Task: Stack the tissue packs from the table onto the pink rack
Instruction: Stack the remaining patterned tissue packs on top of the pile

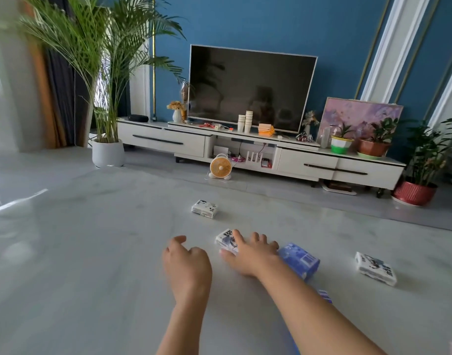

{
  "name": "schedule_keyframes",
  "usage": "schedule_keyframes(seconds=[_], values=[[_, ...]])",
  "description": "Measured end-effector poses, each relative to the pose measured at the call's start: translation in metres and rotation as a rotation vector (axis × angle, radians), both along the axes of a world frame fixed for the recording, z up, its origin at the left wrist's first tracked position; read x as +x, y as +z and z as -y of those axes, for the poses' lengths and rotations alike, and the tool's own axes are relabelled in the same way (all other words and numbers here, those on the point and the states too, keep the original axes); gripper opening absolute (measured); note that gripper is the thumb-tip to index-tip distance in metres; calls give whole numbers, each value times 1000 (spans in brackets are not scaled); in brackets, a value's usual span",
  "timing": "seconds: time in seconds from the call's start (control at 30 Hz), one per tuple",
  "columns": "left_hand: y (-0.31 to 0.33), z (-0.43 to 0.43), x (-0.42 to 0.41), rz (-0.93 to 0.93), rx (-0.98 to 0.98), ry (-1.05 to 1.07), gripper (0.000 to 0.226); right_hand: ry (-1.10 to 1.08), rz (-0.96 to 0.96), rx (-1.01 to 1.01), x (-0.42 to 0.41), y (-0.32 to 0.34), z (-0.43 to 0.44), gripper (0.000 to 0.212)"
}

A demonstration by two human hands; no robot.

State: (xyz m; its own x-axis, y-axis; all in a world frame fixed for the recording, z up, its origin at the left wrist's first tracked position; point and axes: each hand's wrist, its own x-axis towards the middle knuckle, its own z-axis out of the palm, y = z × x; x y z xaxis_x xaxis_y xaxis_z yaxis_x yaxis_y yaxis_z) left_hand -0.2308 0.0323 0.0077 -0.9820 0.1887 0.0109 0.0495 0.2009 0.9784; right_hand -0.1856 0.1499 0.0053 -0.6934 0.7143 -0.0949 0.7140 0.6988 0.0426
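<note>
While the left hand (187,263) hangs loosely curled over the grey counter (91,252) and holds nothing, well left of the blue tissue pack (300,261), a white printed tissue pack (205,208) lies farther back, also left of that blue pack. Just left of the blue pack, a second white tissue pack (226,242) sits under the right hand (250,254), whose spread, fairly straight fingers rest on top of it, thumb against its near edge. Well right of the blue pack lies a third white tissue pack (376,269).
</note>
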Motion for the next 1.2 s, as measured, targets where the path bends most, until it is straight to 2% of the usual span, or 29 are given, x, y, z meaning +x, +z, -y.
schedule_keyframes(seconds=[0.07,0.13,0.23,0.37,0.53,0.6,0.67,0.73,0.8,0.87,0.93,0.97,1.03,1.1,1.17,1.2], values=[[3,7,-9,19,28,34,38,15,-13,107,-7,-7,8,61],[5,15,-15,32,6,28,38,57,-102,153,-14,-14,26,53],[4,29,-25,30,-116,-82,41,89,-365,284,-16,-31,70,44],[5,52,-30,-50,-435,-502,31,195,-432,237,14,-44,122,44],[26,88,-3,-131,-777,-1021,36,172,-566,273,78,-49,171,50],[24,100,28,-193,-959,-1137,38,175,-621,268,105,-53,186,53],[8,115,72,-297,-1053,-1125,59,178,-638,249,132,-62,191,51],[-7,134,103,-344,-962,-1069,81,196,-605,109,164,-65,190,57],[-14,147,111,-402,-918,-1062,90,121,-552,50,195,-59,186,69],[-14,154,113,-486,-917,-1048,84,92,-398,19,222,-43,182,89],[-10,155,121,-555,-941,-994,78,190,-336,0,246,-25,169,86],[-8,153,126,-582,-963,-952,82,242,-389,-34,251,-21,166,92],[-4,153,132,-612,-988,-841,88,247,-451,-223,261,-10,168,97],[5,154,138,-612,-926,-777,81,260,-607,-229,269,0,172,87],[19,154,147,-566,-731,-819,84,308,-736,-237,278,20,180,70],[31,154,155,-533,-587,-836,87,372,-812,-134,285,31,179,61]])
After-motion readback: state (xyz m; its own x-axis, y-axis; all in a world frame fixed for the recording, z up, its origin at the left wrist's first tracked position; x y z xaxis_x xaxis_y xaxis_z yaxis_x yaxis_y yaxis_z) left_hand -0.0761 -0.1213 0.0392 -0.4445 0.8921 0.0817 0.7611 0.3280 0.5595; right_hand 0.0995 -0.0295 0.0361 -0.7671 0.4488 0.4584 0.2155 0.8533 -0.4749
